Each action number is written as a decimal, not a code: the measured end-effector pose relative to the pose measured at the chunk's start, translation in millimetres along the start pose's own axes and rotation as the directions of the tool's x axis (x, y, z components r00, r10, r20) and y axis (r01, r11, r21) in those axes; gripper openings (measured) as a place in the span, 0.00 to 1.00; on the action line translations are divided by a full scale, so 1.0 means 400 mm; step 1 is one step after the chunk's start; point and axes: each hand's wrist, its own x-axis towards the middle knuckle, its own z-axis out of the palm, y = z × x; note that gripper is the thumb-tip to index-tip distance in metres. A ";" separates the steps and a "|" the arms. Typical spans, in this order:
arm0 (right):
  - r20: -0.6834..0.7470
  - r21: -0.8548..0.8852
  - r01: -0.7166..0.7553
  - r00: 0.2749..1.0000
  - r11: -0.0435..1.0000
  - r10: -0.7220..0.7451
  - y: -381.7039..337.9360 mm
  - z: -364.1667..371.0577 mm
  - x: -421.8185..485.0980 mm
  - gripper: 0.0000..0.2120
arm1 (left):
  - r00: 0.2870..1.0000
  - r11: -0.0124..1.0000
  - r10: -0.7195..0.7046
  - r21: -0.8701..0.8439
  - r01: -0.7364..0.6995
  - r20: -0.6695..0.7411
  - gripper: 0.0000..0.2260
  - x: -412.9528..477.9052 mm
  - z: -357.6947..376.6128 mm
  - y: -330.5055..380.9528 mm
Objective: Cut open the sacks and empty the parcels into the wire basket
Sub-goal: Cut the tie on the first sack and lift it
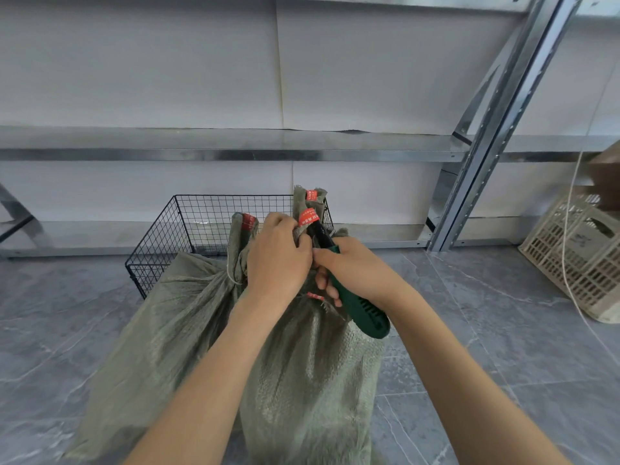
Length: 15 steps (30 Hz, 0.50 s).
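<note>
L hand [278, 256] grips tied neck of front sack [312, 380]; R hand [355, 271] holds green-handled cutter [365, 313], blade at neck by red tag [308, 218]. 2nd sack [161, 330] beside it on floor, wire basket [157, 239] just behind both

Left hand [278, 260] grips the right sack's [312, 374] tied neck; right hand [355, 273] holds green-handled cutters [352, 297] against it.

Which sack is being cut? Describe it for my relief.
Before the black wire basket stand two green sacks. It is the right sack. Unlike the left sack, its neck is gripped by the left hand, a green-handled cutter at it.
</note>
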 end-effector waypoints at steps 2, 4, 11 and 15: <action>-0.065 -0.017 0.041 0.997 0.999 -0.042 0.007 0.001 0.002 0.14 | 0.996 0.997 0.063 -0.040 -0.060 0.068 0.11 0.007 0.006 0.002; -0.107 -0.024 0.065 0.992 0.998 -0.067 0.012 0.000 -0.001 0.15 | 0.990 0.973 0.097 -0.221 -0.072 0.105 0.13 0.010 0.004 0.010; -0.171 0.008 0.095 0.981 0.995 -0.092 0.018 0.004 -0.009 0.16 | 0.942 0.779 -0.117 -0.560 0.283 0.314 0.13 0.008 0.008 0.044; -0.209 0.005 0.129 0.970 0.992 -0.125 0.025 0.023 -0.005 0.15 | 0.935 0.711 -0.152 -0.622 0.328 0.320 0.12 0.003 0.023 0.050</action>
